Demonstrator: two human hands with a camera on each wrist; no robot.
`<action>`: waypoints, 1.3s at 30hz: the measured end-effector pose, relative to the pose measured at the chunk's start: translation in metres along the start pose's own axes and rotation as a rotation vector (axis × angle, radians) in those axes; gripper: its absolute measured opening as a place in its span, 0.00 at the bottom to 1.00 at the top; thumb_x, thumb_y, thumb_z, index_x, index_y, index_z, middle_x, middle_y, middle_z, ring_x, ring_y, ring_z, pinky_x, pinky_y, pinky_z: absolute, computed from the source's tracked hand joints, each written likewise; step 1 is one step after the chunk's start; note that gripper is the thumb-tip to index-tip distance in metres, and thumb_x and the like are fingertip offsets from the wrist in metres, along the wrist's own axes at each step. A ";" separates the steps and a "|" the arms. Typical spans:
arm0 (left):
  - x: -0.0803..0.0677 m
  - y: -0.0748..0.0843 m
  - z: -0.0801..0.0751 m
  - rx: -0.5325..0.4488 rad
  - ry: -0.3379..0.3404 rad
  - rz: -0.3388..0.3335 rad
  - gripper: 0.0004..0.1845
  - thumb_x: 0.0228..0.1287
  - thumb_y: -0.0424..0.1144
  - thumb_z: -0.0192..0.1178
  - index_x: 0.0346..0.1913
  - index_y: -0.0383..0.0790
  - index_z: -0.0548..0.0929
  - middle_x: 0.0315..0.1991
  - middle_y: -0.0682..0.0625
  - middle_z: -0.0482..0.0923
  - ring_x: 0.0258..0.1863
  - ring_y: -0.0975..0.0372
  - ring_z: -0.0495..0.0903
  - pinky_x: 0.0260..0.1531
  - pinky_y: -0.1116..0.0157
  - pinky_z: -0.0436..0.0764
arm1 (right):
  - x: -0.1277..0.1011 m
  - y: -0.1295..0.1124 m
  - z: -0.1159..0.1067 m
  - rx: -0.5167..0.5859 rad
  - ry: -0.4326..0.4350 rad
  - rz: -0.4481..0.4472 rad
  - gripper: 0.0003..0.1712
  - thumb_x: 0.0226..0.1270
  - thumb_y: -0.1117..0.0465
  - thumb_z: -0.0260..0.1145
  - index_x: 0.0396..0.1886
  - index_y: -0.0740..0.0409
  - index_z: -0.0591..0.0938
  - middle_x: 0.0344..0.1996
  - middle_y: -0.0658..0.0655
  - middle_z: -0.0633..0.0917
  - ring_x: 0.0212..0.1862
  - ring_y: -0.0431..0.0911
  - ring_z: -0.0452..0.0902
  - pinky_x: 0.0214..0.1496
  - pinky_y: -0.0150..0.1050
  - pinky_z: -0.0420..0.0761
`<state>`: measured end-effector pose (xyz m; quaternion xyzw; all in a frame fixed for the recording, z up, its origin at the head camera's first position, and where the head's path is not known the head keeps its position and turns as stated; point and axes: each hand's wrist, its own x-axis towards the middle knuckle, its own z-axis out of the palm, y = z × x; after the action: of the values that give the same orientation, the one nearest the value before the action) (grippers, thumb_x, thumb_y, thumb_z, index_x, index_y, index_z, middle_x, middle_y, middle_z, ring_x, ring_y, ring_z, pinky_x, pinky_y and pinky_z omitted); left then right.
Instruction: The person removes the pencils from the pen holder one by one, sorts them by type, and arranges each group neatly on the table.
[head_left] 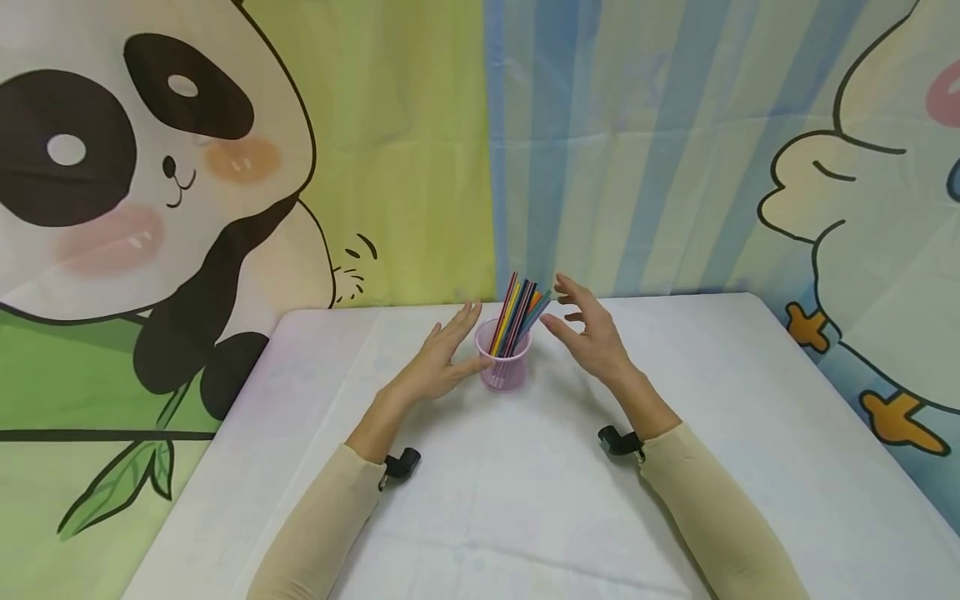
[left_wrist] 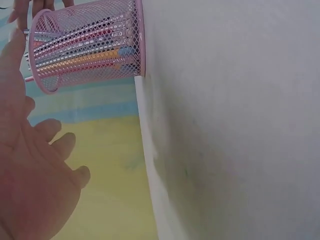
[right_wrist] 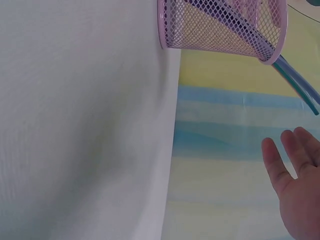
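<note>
A pink wire-mesh cup — round, slightly tapered — stands upright near the far edge of the white cloth-covered table, holding thin coloured sticks that lean up and to the right. The left hand and right hand flank it, fingers relaxed and spread — gripping nothing.

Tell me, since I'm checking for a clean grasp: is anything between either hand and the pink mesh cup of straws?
Nothing visible is. The left hand sits right beside the pink mesh cup, thumb at its wall. The right hand hovers open, apart from the colored straws, with only bare white table around.
</note>
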<state>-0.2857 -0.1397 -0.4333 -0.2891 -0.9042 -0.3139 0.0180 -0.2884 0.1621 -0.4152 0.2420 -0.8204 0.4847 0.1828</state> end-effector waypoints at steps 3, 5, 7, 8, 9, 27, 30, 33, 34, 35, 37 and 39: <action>0.000 -0.001 0.002 -0.059 -0.015 0.002 0.49 0.73 0.66 0.57 0.85 0.61 0.41 0.86 0.58 0.38 0.85 0.59 0.42 0.83 0.45 0.41 | 0.000 0.000 0.001 0.012 0.038 -0.017 0.40 0.75 0.59 0.69 0.82 0.46 0.65 0.68 0.64 0.78 0.63 0.58 0.77 0.59 0.59 0.83; -0.001 -0.002 0.002 -0.100 -0.026 -0.005 0.48 0.73 0.66 0.57 0.85 0.63 0.42 0.86 0.57 0.39 0.85 0.57 0.44 0.83 0.46 0.46 | 0.001 -0.001 0.002 0.017 0.061 -0.022 0.38 0.74 0.61 0.69 0.80 0.48 0.67 0.66 0.65 0.79 0.60 0.58 0.78 0.57 0.57 0.84; -0.001 -0.001 0.002 -0.137 -0.037 -0.017 0.46 0.73 0.67 0.56 0.84 0.66 0.43 0.86 0.57 0.42 0.84 0.57 0.47 0.82 0.46 0.51 | 0.002 -0.002 0.002 0.025 0.083 -0.025 0.37 0.73 0.64 0.70 0.79 0.50 0.69 0.64 0.65 0.81 0.57 0.58 0.79 0.55 0.53 0.84; -0.001 -0.001 0.002 -0.153 -0.042 -0.026 0.45 0.73 0.67 0.56 0.84 0.69 0.43 0.86 0.58 0.43 0.84 0.56 0.48 0.82 0.46 0.53 | 0.002 -0.002 0.003 0.024 0.093 -0.026 0.37 0.72 0.65 0.70 0.78 0.51 0.69 0.63 0.65 0.81 0.56 0.58 0.80 0.54 0.50 0.85; -0.001 -0.001 0.003 -0.163 -0.048 -0.032 0.44 0.73 0.67 0.55 0.83 0.70 0.43 0.86 0.58 0.45 0.84 0.55 0.50 0.81 0.46 0.54 | 0.003 -0.003 0.003 0.027 0.105 -0.029 0.37 0.72 0.66 0.70 0.78 0.52 0.70 0.62 0.65 0.82 0.55 0.59 0.80 0.53 0.46 0.84; 0.000 0.001 0.010 -0.236 -0.109 -0.119 0.39 0.75 0.69 0.49 0.80 0.81 0.42 0.82 0.48 0.58 0.79 0.52 0.65 0.78 0.44 0.61 | -0.001 -0.044 0.008 0.117 0.208 -0.053 0.28 0.67 0.75 0.71 0.67 0.69 0.79 0.55 0.73 0.81 0.45 0.62 0.83 0.44 0.29 0.83; 0.000 0.002 0.011 -0.248 -0.109 -0.121 0.39 0.75 0.69 0.49 0.81 0.80 0.42 0.81 0.47 0.59 0.78 0.53 0.67 0.78 0.45 0.63 | -0.001 -0.041 0.009 0.162 0.246 -0.047 0.26 0.65 0.75 0.72 0.63 0.70 0.81 0.50 0.74 0.82 0.44 0.52 0.83 0.43 0.27 0.84; 0.000 0.003 0.010 -0.245 -0.108 -0.122 0.39 0.75 0.68 0.49 0.82 0.78 0.43 0.81 0.47 0.60 0.77 0.53 0.67 0.77 0.46 0.64 | -0.001 -0.041 0.011 0.215 0.281 -0.046 0.24 0.63 0.74 0.74 0.60 0.71 0.83 0.46 0.74 0.84 0.42 0.43 0.82 0.41 0.26 0.84; 0.000 0.004 0.010 -0.243 -0.107 -0.123 0.40 0.75 0.68 0.49 0.82 0.77 0.43 0.81 0.47 0.60 0.77 0.53 0.67 0.77 0.46 0.64 | -0.001 -0.041 0.012 0.225 0.290 -0.050 0.23 0.63 0.74 0.74 0.59 0.72 0.84 0.46 0.75 0.84 0.41 0.42 0.82 0.40 0.26 0.83; 0.000 0.004 0.010 -0.241 -0.106 -0.123 0.40 0.75 0.68 0.49 0.82 0.77 0.43 0.81 0.47 0.60 0.77 0.53 0.67 0.77 0.46 0.64 | -0.001 -0.041 0.014 0.238 0.299 -0.053 0.22 0.62 0.75 0.74 0.57 0.72 0.84 0.45 0.75 0.85 0.41 0.41 0.82 0.40 0.25 0.83; 0.000 0.005 0.009 -0.241 -0.105 -0.124 0.39 0.76 0.68 0.49 0.82 0.76 0.44 0.81 0.47 0.60 0.77 0.53 0.67 0.77 0.46 0.65 | 0.000 -0.032 0.018 0.258 0.313 -0.065 0.21 0.62 0.74 0.75 0.55 0.70 0.86 0.45 0.72 0.86 0.40 0.39 0.82 0.38 0.25 0.83; -0.001 0.006 0.009 -0.240 -0.104 -0.127 0.40 0.76 0.68 0.50 0.82 0.76 0.44 0.81 0.47 0.61 0.77 0.53 0.67 0.77 0.46 0.65 | 0.001 -0.022 0.024 0.264 0.327 -0.076 0.19 0.62 0.74 0.75 0.53 0.69 0.88 0.46 0.70 0.86 0.39 0.38 0.81 0.36 0.24 0.83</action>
<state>-0.2808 -0.1310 -0.4371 -0.2473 -0.8764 -0.4048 -0.0833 -0.2779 0.1320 -0.4102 0.2128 -0.6996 0.6135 0.2983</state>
